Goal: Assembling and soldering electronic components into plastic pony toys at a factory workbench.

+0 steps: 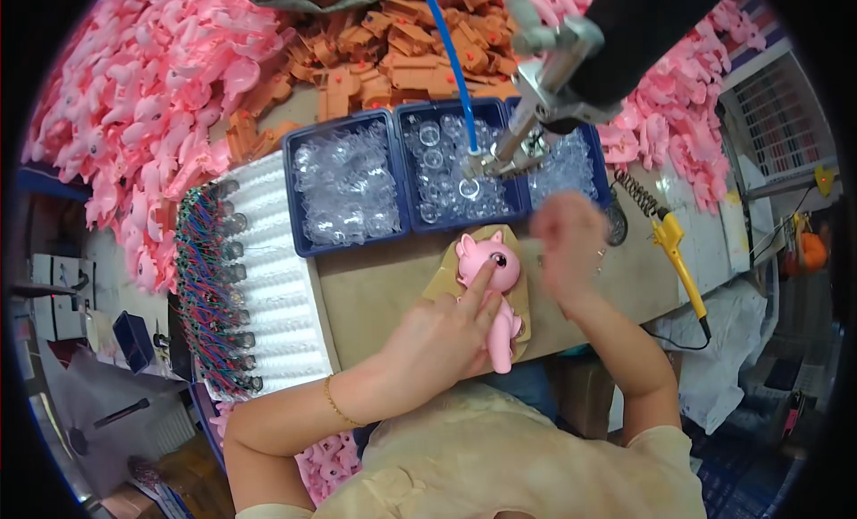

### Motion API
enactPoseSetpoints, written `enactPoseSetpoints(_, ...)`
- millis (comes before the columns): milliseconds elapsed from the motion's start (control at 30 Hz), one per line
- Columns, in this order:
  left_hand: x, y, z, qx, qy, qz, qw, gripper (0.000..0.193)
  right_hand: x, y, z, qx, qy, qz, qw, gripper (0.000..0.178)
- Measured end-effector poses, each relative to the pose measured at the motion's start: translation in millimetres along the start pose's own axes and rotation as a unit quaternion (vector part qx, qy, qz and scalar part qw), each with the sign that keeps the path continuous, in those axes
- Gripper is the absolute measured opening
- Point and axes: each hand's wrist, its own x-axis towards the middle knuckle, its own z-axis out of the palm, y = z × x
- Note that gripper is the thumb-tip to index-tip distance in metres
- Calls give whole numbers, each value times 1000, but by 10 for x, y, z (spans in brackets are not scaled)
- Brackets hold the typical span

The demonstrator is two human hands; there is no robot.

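A pink plastic toy animal [503, 339] with small pointed ears and a dark eye lies on a tan pad [443, 274] at the table's near edge. My left hand [436, 336] grips its body, and the index finger stretches up to the face beside the eye. To the right of the toy, my right hand [569, 247] is smeared by motion, just in front of the right-hand bin of clear plastic parts. Whether its fingers hold anything cannot be made out.
Blue bins [402, 175] of clear parts stand behind the toy, under a metal machine arm [527, 131] and a blue hose [455, 59]. Wired parts [214, 287] lie on white foam at left. Pink shells [152, 117] and brown pieces [393, 64] pile behind. A yellow soldering iron [674, 256] hangs right.
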Motion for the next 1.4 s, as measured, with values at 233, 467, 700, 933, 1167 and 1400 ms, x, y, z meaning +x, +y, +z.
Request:
enactPoseSetpoints(233, 24, 156, 224, 41, 74, -49, 995, 49, 992, -1562, 129, 26, -37, -206, 978, 18)
enactPoseSetpoints(467, 110, 126, 232, 12, 150, -62, 987, 52, 944, -1861, 116, -19, -117, -44, 992, 50)
enactPoseSetpoints(700, 126, 162, 289, 54, 105, -69, 991, 59, 693, -1355, 97, 129, -136, -137, 973, 28)
enactPoseSetpoints(933, 92, 129, 279, 18, 118, -59, 991, 57, 605, -1307, 192, 109, -123, -117, 979, 35)
enactPoseSetpoints(1167, 89, 130, 294, 20, 127, -63, 990, 57, 595, -1241, 213, 98, -126, -148, 976, 27)
enactPoseSetpoints(1400, 67, 109, 308, 9, 137, -65, 988, 54, 629, -1207, 308, 80, -136, -188, 969, 23)
